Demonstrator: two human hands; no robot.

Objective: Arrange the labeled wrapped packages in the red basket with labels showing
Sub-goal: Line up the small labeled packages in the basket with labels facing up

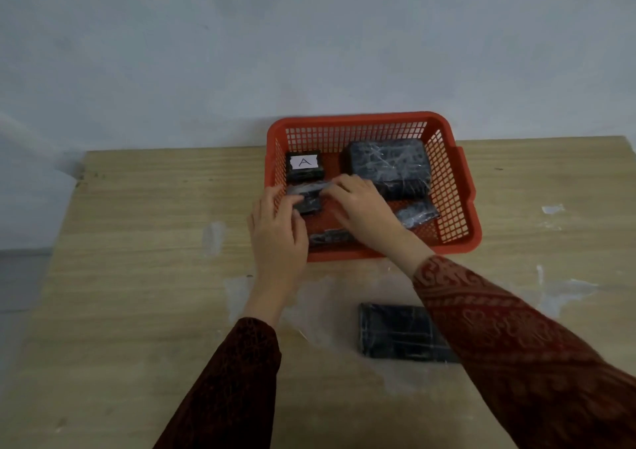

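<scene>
A red basket (457,176) stands on the table against the wall. At its back left lies a small black wrapped package (305,166) with a white label "A" facing up. A large wrapped package (389,162) fills the back right, a smaller one (416,212) lies in front of it, and another (330,237) rests by the front wall. My left hand (278,231) and my right hand (358,204) both grip a small wrapped package (308,195) just in front of the "A" one; its label is not visible. One flat wrapped package (395,333) lies on the table, outside the basket.
The wooden table (137,276) carries pale smears and bits of clear film in front of the basket. A plain grey wall rises right behind the basket. The table's left edge drops off at the far left.
</scene>
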